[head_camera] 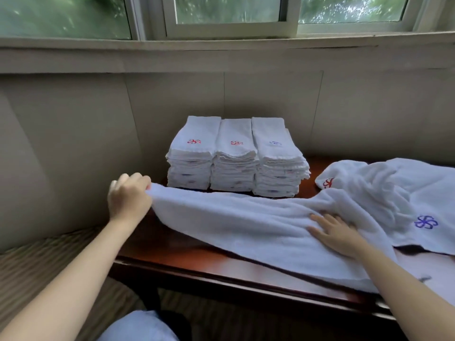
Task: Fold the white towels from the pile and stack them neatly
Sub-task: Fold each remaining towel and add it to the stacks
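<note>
The left hand (128, 196) grips one end of a white towel (234, 225), its fingers curled round the bunched edge and lifting it a little above the left end of the dark wooden tabletop (187, 262). From that hand the towel stretches across to the right hand (337, 233), which lies flat on the cloth with fingers straight and spread, pressing it down. Below the right hand the towel's near edge hangs over the front of the tabletop.

Beyond the towel, between the two hands and farther away, stand three stacks of folded towels (236, 158) side by side against the wall (73, 134), touching one another. The top towels of the left and middle stacks show a red embroidered emblem; the right stack's top towel shows a blue one.

To the right of the right hand lies the pile of unfolded towels (403, 188), rumpled, one with a blue emblem near the hand and another with a red emblem farther back. The stretched towel runs up onto this pile.

Above the wall is a window (229, 11) with green foliage outside.
</note>
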{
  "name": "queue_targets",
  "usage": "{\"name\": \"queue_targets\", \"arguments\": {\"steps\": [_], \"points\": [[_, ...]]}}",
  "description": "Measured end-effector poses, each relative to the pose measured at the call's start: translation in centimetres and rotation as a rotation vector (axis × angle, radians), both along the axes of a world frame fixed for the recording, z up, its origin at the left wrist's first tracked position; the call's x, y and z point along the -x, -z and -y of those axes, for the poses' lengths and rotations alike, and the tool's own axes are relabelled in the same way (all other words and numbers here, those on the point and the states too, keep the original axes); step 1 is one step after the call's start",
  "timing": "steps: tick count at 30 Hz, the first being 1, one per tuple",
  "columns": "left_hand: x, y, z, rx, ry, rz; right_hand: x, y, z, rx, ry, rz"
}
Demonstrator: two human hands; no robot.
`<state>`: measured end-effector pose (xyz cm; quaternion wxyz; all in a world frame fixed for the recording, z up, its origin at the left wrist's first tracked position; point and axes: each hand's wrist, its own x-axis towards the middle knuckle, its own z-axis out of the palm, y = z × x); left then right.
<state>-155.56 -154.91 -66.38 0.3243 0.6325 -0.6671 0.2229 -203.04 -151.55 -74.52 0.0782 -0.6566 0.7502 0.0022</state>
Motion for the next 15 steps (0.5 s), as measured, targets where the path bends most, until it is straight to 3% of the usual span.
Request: {"name": "queue_targets", "arguments": {"steps": [1,2,4,5,6,7,10,13,15], "points": [[-0.2,-0.7,-0.2,-0.128,0.002,0.046,0.0,-0.2,0.1,-0.002,0.005,0.02],[-0.2,-1.2,-0.2,-0.385,0.029,0.082,-0.2,-0.4,0.2,0.019,0.019,0.045],[0.3,-1.4,-0.5,-1.04,0.123,0.068,-1.6,-1.4,0.6,0.137,0.067,0.085],[0.7,-1.1,-0.6,-1.244,0.159,0.049,-2.9,-2.0,0.8,0.223,0.078,0.076],[1.2,-0.5,-0.7,-1.315,0.187,0.047,-4.3,-2.6,1.1,0.305,0.06,0.045],[1.8,0.4,-0.6,-1.248,0.204,0.044,-6.0,-2.9,1.3,0.375,0.012,0.019],[3.2,3.9,0.3,-0.766,0.168,-0.069,-11.3,-2.2,2.0,0.433,-0.227,0.098],[3.8,7.3,0.6,-0.666,0.108,-0.173,-14.0,-1.1,2.3,0.256,-0.377,0.103],[2.9,8.3,1.3,-0.659,0.032,-0.213,-13.9,-1.4,2.6,0.186,-0.35,0.133]]}}
